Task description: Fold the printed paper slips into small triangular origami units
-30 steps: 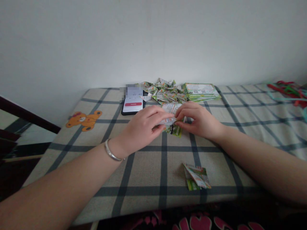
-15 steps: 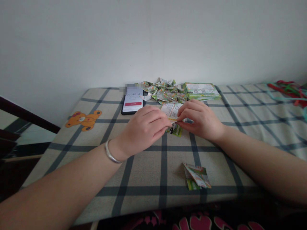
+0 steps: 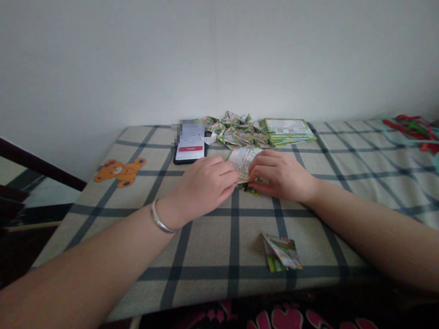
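A checked cloth (image 3: 206, 237) in beige with dark grey lines covers the counter, which runs up to a plain white wall (image 3: 219, 55). At the far left a dark wooden rail (image 3: 37, 167) slants past the counter's edge. On the cloth's left side is a printed orange bear (image 3: 120, 171). Right of it, near the wall, lies a phone (image 3: 190, 147) with its screen lit. The left hand (image 3: 204, 187), a silver bangle (image 3: 160, 220) on its wrist, and the right hand (image 3: 281, 176) meet at the middle of the counter, fingertips pinching a printed paper leaflet (image 3: 244, 161) between them, pressed low against the cloth. Beyond the hands lies a heap of folded paper pieces (image 3: 236, 130), with a flat stack of leaflets (image 3: 287, 129) just to its right. One folded piece (image 3: 281, 252) lies alone near the front edge. Red and green cords (image 3: 413, 129) lie at the far right.
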Available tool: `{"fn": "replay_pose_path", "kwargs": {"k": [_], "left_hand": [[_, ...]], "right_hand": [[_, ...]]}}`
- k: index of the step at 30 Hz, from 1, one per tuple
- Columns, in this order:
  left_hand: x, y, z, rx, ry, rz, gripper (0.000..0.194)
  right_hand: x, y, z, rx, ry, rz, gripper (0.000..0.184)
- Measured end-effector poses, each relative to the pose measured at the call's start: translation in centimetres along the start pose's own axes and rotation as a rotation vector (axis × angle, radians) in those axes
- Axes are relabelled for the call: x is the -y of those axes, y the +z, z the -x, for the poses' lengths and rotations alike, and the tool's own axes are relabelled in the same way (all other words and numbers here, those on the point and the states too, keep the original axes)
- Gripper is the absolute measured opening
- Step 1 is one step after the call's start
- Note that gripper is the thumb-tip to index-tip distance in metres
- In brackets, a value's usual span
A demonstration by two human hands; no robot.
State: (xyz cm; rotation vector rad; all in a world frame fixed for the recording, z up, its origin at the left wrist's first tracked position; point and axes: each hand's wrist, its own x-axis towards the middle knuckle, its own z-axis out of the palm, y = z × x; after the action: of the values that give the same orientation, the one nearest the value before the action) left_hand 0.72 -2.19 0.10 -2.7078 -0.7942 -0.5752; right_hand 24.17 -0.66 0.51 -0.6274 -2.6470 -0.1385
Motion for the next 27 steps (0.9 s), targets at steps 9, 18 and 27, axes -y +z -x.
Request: {"fn": "replay_pose_path", "kwargs": {"k": [9,18,27], "left_hand": [[0.6,0.4,0.2,-0.011,0.041,0.107,0.016],[1.1,0.6,0.3,-0.115,0.022,0.146,0.013],[1.4,1.2,0.5,-0.011,-0.056,0.164,0.012]], "right_hand": [[-0.7,-0.2,0.2,0.053,0.025,-0.024,0.011],[-1.1,-0.4,0.6,0.063,0.062,0.013,0.014],[-1.1,-0.3,0.5,0.02,-0.037,0.017,0.016]]}}
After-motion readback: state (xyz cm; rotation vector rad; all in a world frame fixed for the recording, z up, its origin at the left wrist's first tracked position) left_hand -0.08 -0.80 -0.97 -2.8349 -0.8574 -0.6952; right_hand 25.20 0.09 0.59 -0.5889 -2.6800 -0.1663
